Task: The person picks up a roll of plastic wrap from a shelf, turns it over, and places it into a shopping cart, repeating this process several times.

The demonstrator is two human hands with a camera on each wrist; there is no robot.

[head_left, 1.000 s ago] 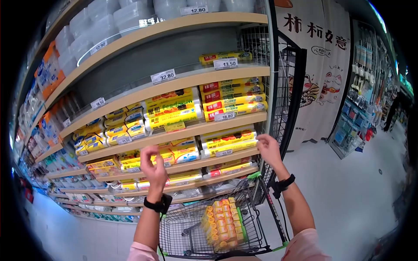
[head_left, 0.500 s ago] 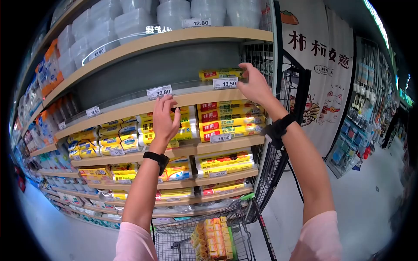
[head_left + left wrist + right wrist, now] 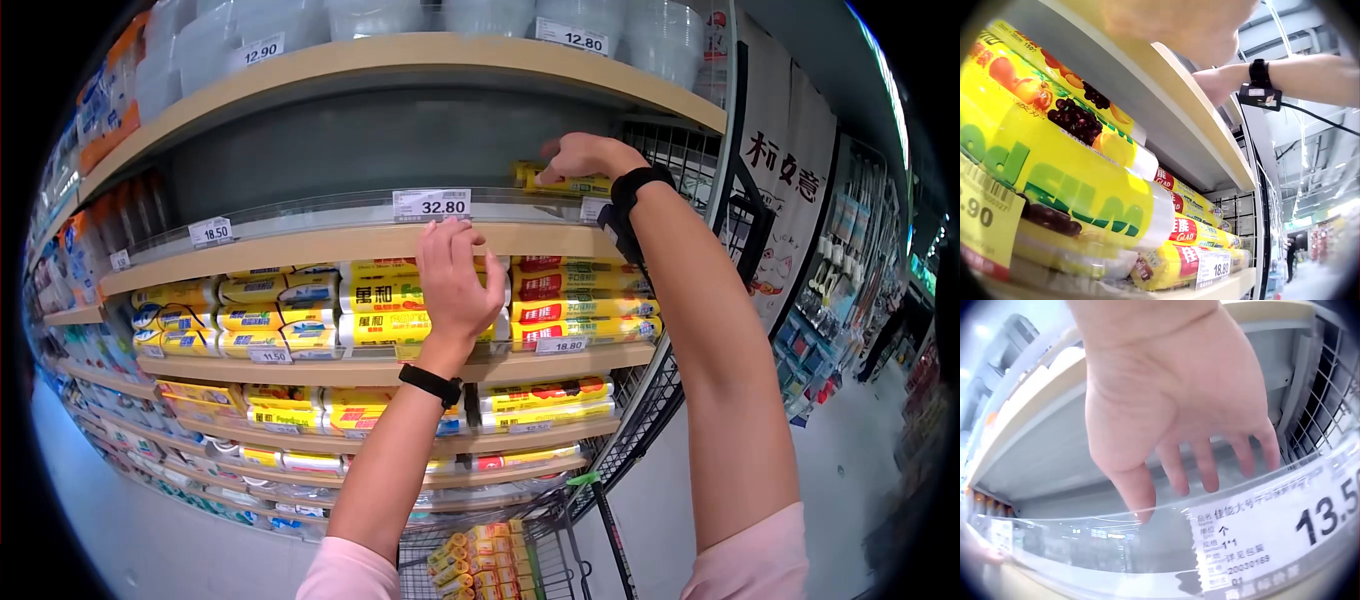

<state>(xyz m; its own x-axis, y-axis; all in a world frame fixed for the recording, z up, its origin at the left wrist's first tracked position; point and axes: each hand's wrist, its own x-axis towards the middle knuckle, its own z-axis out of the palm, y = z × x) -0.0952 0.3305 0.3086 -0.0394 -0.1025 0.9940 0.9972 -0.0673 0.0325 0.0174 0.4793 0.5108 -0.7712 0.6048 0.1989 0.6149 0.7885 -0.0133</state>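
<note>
My right hand (image 3: 580, 158) reaches over the clear shelf guard (image 3: 1116, 550) on the upper shelf. Its fingers lie on top of a long yellow box (image 3: 575, 184) at the shelf's right end. In the right wrist view the right hand (image 3: 1172, 412) has loosely spread fingers hanging behind the guard, above the 13.50 price tag (image 3: 1272, 537), with nothing gripped. My left hand (image 3: 455, 275) is raised with straight fingers against the wooden shelf edge (image 3: 300, 245), just under the 32.80 tag (image 3: 431, 205). Yellow cling-film rolls (image 3: 385, 300) lie behind it.
Red-and-yellow boxes (image 3: 580, 300) are stacked right of the rolls. Lower shelves hold more yellow packs. A wire shopping cart (image 3: 560, 540) with yellow packs (image 3: 480, 560) stands below my arms. A wire side panel (image 3: 690, 150) closes the shelf's right end, with aisle floor beyond.
Both hands rose from the lower shelves to the upper one. The right hand moved over the guard onto the yellow box. The view tilted up and closer.
</note>
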